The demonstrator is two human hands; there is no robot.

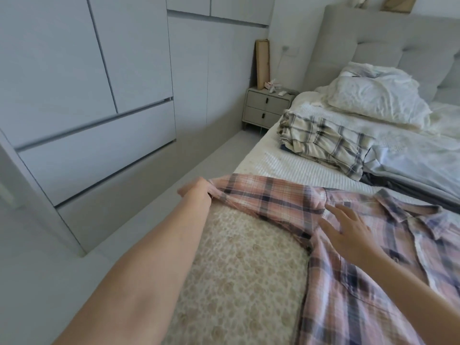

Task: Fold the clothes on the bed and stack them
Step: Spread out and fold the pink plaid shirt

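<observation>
So we're working on the pink plaid shirt (pixel 361 245), which is lying front-up and spread flat on the bed (pixel 286 168), collar pointing toward the headboard (pixel 373 46) side and the body running back toward us. Its sleeve (pixel 268 195) is sticking straight out from the shoulder, toward the edge of the bed that faces the wardrobe (pixel 87 95).

Our left hand (pixel 196 192) is pinching the cuff end of that sleeve, fingers curled round the fabric, holding it stretched out right at the mattress edge. Our right hand (pixel 348 232) is lying flat with fingers spread on the shirt near the shoulder seam, pressing it down, not gripping anything.

The bit that matters: the sleeve's long axis is running sideways across the shirt, and the left hand is at its far end, so we're guessing the next move is swinging that cuff inward over the shirt body while the right hand is anchoring the fold line. There's open shirt to land it on.

Out past the shirt, the cuff is basically at the drop-off, so letting go early probably means it's sliding off. Beyond the shirt toward the headboard, a cream plaid garment (pixel 323 143) is sitting in a loose heap, with rumpled bedding (pixel 373 95) behind it. A textured beige blanket (pixel 249 270) is covering the bed beside the shirt, nearer us.
</observation>
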